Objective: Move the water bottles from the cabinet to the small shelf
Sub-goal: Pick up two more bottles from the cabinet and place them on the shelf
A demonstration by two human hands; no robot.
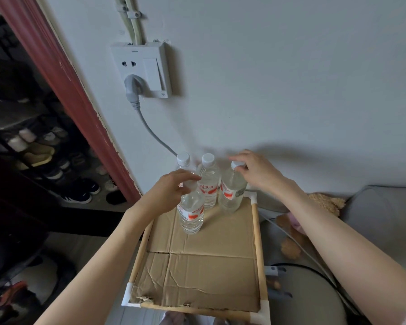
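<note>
Head view shows four clear plastic water bottles [204,184] upright at the far edge of the cardboard-topped small shelf [211,261]. Left hand [174,191] apparently pinches the nearest bottle's cap; right hand [253,172] pinches the far-right corner bottle's white cap.

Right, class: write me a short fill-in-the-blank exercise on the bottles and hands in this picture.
1. ____ water bottles stand on the cardboard-topped shelf.
2. The right hand pinches the ____ of the rightmost bottle.
3. The left hand grips the bottle standing ____ to the camera.
4. Every visible bottle cap is ____.

Missing words: four; cap; nearest; white
</note>
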